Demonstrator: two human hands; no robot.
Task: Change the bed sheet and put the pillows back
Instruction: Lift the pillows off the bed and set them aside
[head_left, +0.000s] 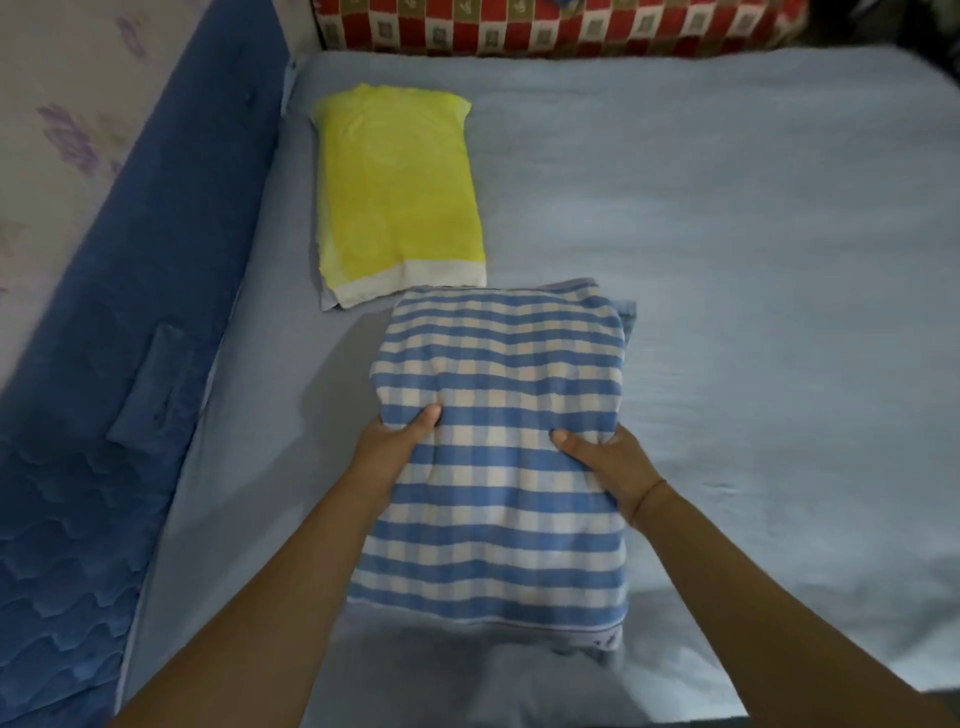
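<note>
I hold a blue-and-white checked pillow (498, 441) over the pale blue sheet (727, 234). My left hand (387, 449) grips its left edge and my right hand (605, 462) its right edge — each thumb pressed on top, the other fingers hidden underneath. Its far end lies just beside a yellow pillow (400, 192), which rests flat near the blue padded bed frame (156, 260). A red checked cushion (561, 26) runs along the far edge.

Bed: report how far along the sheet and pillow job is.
Done: the light blue sheet lies spread over the bed, and the yellow pillow lies on it by the blue padded side. In hand: the left hand and right hand grip the blue checked pillow. Left: setting it down, likely beside the yellow one.
</note>
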